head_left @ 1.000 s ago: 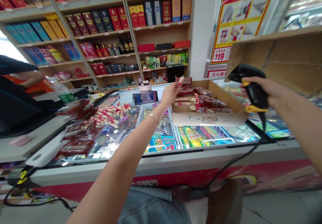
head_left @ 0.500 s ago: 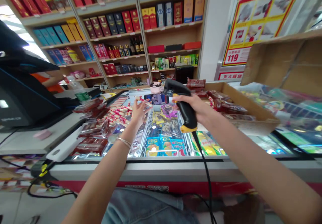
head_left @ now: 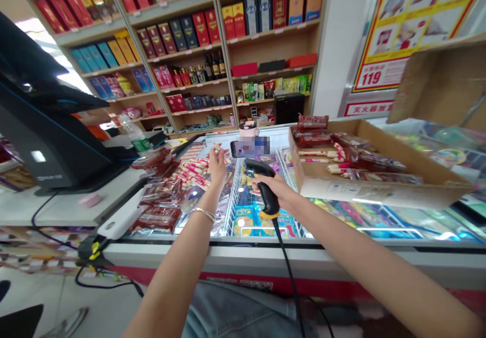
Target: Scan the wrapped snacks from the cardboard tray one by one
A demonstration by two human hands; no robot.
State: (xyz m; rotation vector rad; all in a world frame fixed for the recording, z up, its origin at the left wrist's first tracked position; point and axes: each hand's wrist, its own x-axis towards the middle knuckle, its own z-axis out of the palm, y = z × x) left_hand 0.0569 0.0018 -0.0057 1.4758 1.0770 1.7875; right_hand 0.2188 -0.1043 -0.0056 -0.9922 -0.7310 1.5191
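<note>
Over the white-rimmed chest freezer [head_left: 243,253], the left hand [head_left: 217,171] holds up pinched fingers [head_left: 217,152] on what looks like a slim red-and-white sausage stick [head_left: 217,146], near a black smartphone [head_left: 237,149]; the right hand [head_left: 275,188] clenches a black-and-yellow corded barcode scanner [head_left: 268,191], just left of a brown cardboard tray of packaged sausages [head_left: 379,194]

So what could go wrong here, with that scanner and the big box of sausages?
The black cord of the barcode scanner in the right hand hangs down over the freezer's front edge, so it might catch and tug the scanner loose. The cardboard box sits on top of the freezer, and a bump could tip it, perhaps spilling the sausages.
</note>
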